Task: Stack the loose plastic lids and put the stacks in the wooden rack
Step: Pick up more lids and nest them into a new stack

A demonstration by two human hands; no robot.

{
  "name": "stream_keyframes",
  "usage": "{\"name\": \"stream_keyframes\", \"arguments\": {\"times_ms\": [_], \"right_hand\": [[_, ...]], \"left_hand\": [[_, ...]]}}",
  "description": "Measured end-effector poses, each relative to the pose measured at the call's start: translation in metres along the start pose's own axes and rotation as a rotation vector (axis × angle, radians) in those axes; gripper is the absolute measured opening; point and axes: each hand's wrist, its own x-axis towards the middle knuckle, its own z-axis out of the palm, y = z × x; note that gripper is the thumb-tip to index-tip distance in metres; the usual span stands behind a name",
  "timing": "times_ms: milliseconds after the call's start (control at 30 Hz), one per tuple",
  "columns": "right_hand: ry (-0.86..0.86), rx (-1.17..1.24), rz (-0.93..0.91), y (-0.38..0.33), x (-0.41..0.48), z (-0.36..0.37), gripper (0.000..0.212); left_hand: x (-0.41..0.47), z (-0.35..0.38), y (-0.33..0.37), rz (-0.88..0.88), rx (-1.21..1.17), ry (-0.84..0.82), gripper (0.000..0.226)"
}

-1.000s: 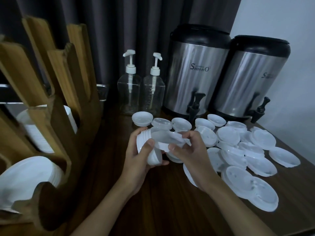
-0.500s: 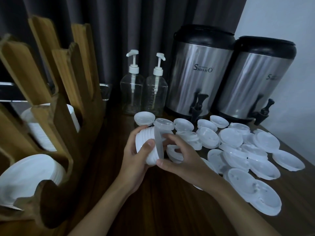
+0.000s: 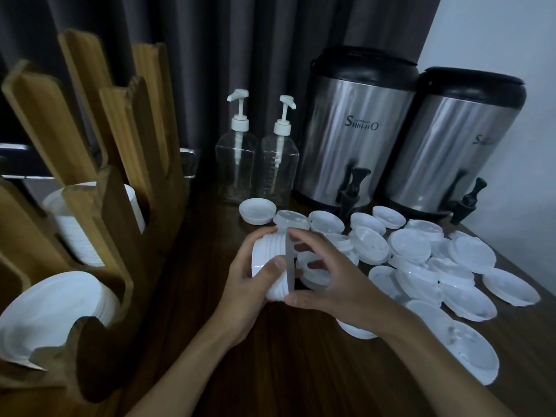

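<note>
Pressing one clear round plastic lid (image 3: 289, 263) onto the white ribbed lid stack (image 3: 269, 266), left hand (image 3: 246, 284) clamped, right hand (image 3: 328, 284) pinching at three o'clock; an off-centre push could skew it

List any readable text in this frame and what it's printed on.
"SHIH-HO": front of the left steel dispenser; the tiny line above the logo is too small to read.
"S...": right steel dispenser; same logo style, the rest is blurred and turned out of view.
Pump bottle: graduation marks only, no legible numbers.
Nothing readable on the lids or rack.
</note>
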Motion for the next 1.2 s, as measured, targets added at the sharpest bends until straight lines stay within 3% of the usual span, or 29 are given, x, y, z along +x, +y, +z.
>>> {"name": "stream_keyframes", "arguments": {"times_ms": [233,500,667,767,933,1200], "right_hand": [[-0.001,-0.087,-0.076,0.005,0.0,-0.002,0.09],[0.005,-0.068,-0.006,0.015,-0.012,-0.003,0.088],[-0.024,-0.241,0.107,0.021,-0.028,-0.016,0.095],[0.022,-0.318,0.198,0.028,-0.042,-0.032,0.094],[-0.083,-0.506,0.32,0.043,-0.052,-0.041,0.096],[0.009,-0.39,0.337,0.047,-0.053,-0.038,0.087]], "left_hand": [[-0.001,0.0,-0.003,-0.026,0.017,-0.074,0.052],[-0.004,0.007,-0.009,0.043,0.198,-0.084,0.051],[-0.006,0.013,-0.013,0.116,0.336,-0.076,0.055],[-0.005,0.012,-0.016,0.061,0.285,-0.063,0.054],[-0.004,0.012,-0.019,0.018,0.244,-0.045,0.054],[-0.002,0.008,-0.023,0.003,0.229,-0.039,0.058]]}}
